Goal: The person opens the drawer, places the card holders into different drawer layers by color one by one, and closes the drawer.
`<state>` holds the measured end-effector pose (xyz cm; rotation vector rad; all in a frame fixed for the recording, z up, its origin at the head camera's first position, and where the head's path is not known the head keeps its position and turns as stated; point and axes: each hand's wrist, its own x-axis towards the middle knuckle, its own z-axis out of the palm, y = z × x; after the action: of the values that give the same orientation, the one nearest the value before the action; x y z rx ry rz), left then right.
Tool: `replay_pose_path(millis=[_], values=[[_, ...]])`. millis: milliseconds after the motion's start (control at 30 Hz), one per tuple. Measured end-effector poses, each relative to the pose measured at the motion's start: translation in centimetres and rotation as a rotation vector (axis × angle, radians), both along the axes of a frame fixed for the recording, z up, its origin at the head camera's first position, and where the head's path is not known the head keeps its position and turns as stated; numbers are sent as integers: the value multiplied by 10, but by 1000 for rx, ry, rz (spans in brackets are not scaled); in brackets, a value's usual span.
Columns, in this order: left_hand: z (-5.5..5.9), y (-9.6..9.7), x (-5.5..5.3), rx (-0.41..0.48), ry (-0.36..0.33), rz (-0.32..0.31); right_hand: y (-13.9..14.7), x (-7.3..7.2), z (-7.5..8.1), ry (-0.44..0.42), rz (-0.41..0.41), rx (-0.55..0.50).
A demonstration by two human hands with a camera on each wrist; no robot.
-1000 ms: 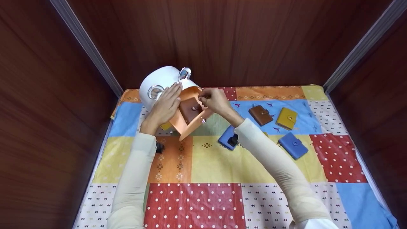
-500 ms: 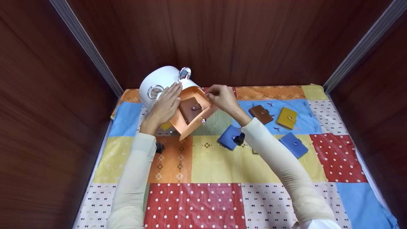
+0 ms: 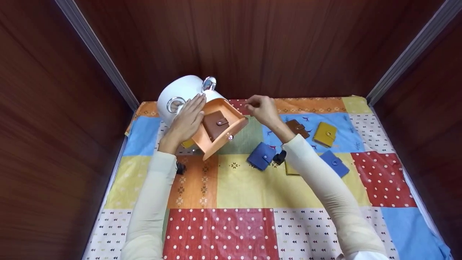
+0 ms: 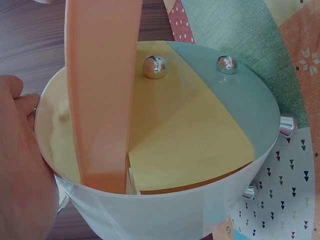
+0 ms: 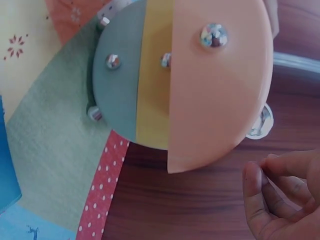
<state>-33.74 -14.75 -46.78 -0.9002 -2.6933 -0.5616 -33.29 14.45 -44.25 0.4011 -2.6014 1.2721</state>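
A white, drum-shaped storage box [image 3: 182, 86] lies tilted back at the far left, with chrome ring ears [image 3: 209, 83] and small feet. Its orange drawer [image 3: 218, 144] is pulled out, and a brown snap-strap card wallet [image 3: 215, 124] lies inside. My left hand [image 3: 186, 122] rests with straight fingers on the box beside the drawer. To the right of the drawer, my right hand [image 3: 265, 110] is apart from it, fingers loosely curled and nothing visible between them. The yellow drawer [image 4: 190, 130] and green drawer [image 4: 240, 90] fronts, with chrome knobs, are closed.
On the patchwork cloth [image 3: 245, 187] right of the box lie a blue wallet [image 3: 260, 156], a brown wallet [image 3: 299, 128], a yellow wallet [image 3: 325, 134] and another blue wallet [image 3: 334, 162]. My right sleeve partly covers another yellow wallet [image 3: 291, 169]. Dark wood panels [image 3: 252, 47] enclose the back and sides.
My right hand has drawn away from the drawer's inside edge, moving right. The left hand, the box and the brown wallet in the drawer have stayed put.
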Motion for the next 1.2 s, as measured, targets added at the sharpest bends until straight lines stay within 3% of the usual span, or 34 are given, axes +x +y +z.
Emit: replay_pose_path(millis=[267, 667, 1000, 1200], values=[[0, 0, 0, -6, 36, -8, 20, -3, -8, -16, -44, -10], [0, 0, 0, -11, 26, -2, 55, -6, -21, -44, -128, 7], [0, 0, 1, -11, 23, 0, 77, -2, -31, -151, -154, -55], [-1, 0, 1, -11, 29, 3, 87, -2, -35, -164, -197, -39]])
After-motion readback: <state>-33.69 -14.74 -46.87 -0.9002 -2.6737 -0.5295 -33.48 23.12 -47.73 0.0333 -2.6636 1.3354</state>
